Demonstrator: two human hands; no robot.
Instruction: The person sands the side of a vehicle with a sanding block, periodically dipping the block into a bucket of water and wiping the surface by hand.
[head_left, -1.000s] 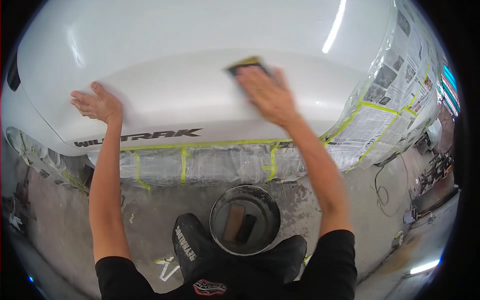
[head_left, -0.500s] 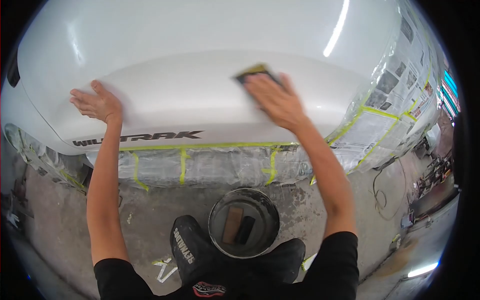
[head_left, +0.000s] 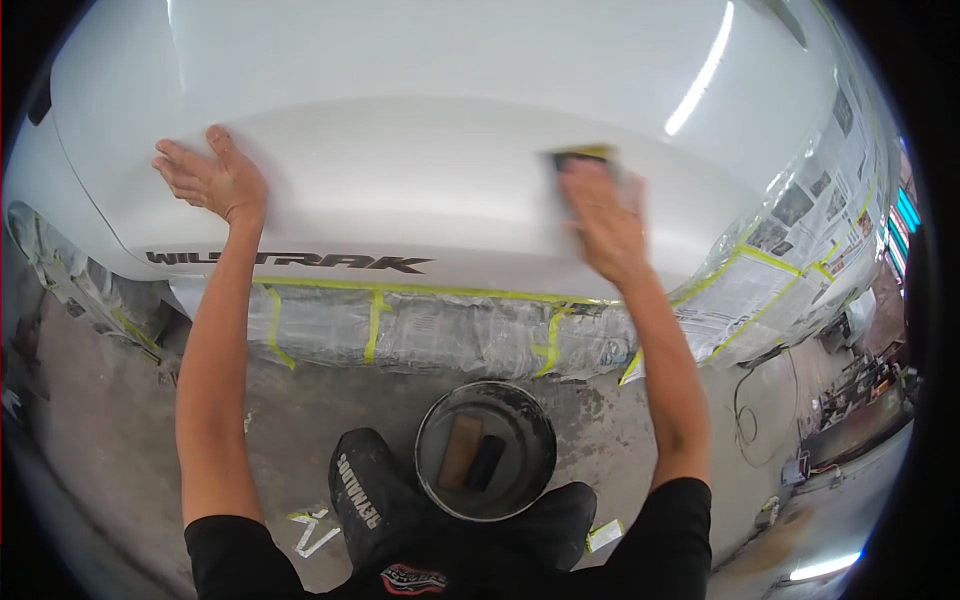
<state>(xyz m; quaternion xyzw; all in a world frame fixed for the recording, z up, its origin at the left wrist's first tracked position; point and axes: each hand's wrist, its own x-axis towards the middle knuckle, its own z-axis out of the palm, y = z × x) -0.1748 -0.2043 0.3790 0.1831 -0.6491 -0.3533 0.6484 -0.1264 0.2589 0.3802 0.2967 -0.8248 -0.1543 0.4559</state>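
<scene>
My left hand (head_left: pixel 215 180) lies against the white car panel (head_left: pixel 400 160), fingers spread and holding nothing, above the WILDTRAK lettering (head_left: pixel 340 262). Farther right, my right hand (head_left: pixel 605 215) presses a dark pad with a yellowish edge (head_left: pixel 583 155) on the same panel; the hand is blurred by motion. Yellow-green tape (head_left: pixel 450 293) runs along the panel's lower edge, over plastic sheeting (head_left: pixel 460 330).
A round bucket (head_left: pixel 427 470) between my legs holds a brown block (head_left: pixel 460 452) and a black block (head_left: pixel 486 462) in liquid. Taped newspaper (head_left: pixel 735 290) covers the right side. A hose (head_left: pixel 745 425) lies on the floor at right.
My right hand has slid to the right with the pad, and its fingers point more upward. My left hand stays on the panel, appearing slightly higher and farther right as the view shifted.
</scene>
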